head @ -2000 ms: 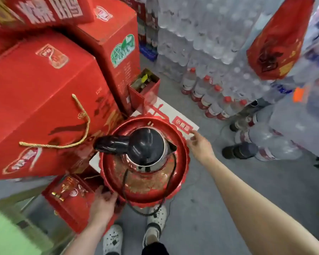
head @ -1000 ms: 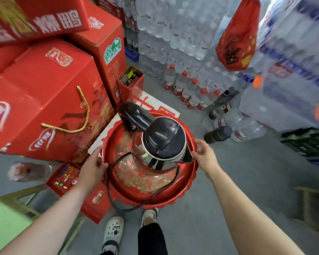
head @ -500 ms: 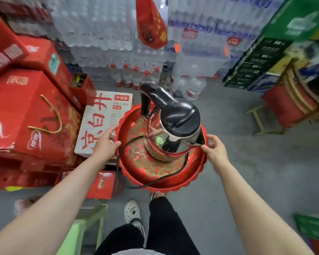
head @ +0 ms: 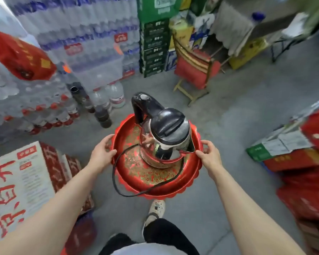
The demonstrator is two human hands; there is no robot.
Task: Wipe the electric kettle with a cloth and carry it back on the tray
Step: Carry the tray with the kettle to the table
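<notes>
Stacked bottled-water cases (head: 77, 34) and red boxes (head: 306, 159) ring the concrete floor. Your kettle (head: 164, 137) stands upright at the tray's (head: 155, 184) middle, cord (head: 116, 173) draping over its near-left rim. Your left hand (head: 101, 153) clamps the left rim, your right hand (head: 209, 155) the right.

Your tray (head: 173, 188): red, scalloped | on it: electric kettle (head: 164, 138), upright; black cord (head: 116, 173) looping over the rim, seemingly loose

Turned away from the red cartons, now gone from upper left; white carton (head: 20, 183) shifted to lower left, stool (head: 193, 70) to upper centre. Kettle (head: 164, 137) handle swung from left to top.
</notes>
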